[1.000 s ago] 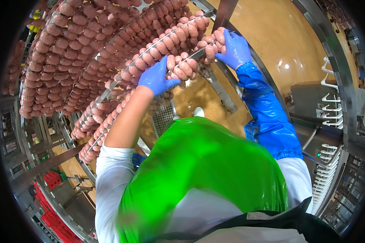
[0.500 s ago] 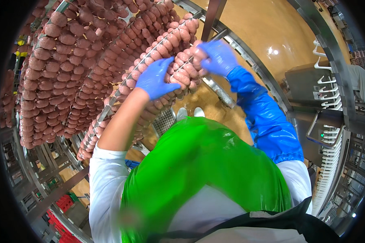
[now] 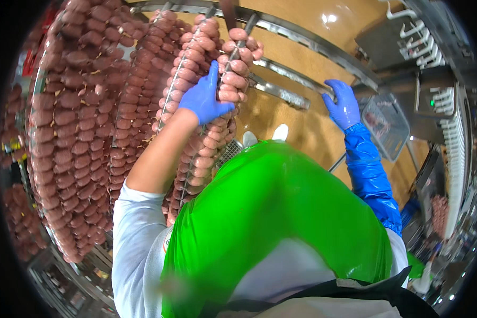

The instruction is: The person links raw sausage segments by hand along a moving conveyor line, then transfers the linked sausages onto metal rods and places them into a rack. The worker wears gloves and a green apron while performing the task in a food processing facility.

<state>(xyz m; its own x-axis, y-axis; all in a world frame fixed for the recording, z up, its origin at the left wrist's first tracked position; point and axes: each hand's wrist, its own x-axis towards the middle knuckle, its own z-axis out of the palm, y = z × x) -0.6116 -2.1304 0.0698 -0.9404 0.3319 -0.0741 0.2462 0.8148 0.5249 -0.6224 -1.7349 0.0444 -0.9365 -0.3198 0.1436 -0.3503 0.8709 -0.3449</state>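
**Loaded sausage stick held at the rack, 1 hand on the links, 1 on the rail**

The left hand [image 3: 204,98], in a blue glove, is closed around a metal stick [image 3: 233,53] and the pink sausage links [image 3: 233,79] draped over it, fingers wrapped across the upper loops. The right hand [image 3: 343,106], also gloved and with a blue sleeve cover up the forearm, rests with fingers curled over a steel rail [image 3: 281,93] of the rack; it grips the rail, not the sausages.

The held links hang in front of the person's green apron [image 3: 270,222], just beside 3 or so further rows of sausages [image 3: 85,122] already hanging to the left.

Judging by the look, the links are soft, moist and slippery in their casings, and a full stick is likely heavy and inclined to swing. Squeezing the links could split or dent them; the rigid stick is the sounder place to take hold, near its ends or between loops, with weight kept level so loops do not slide off.

Beyond the rail lie a tan floor [image 3: 302,32], a clear tray [image 3: 387,124] and grey machinery [image 3: 434,79] to the right.
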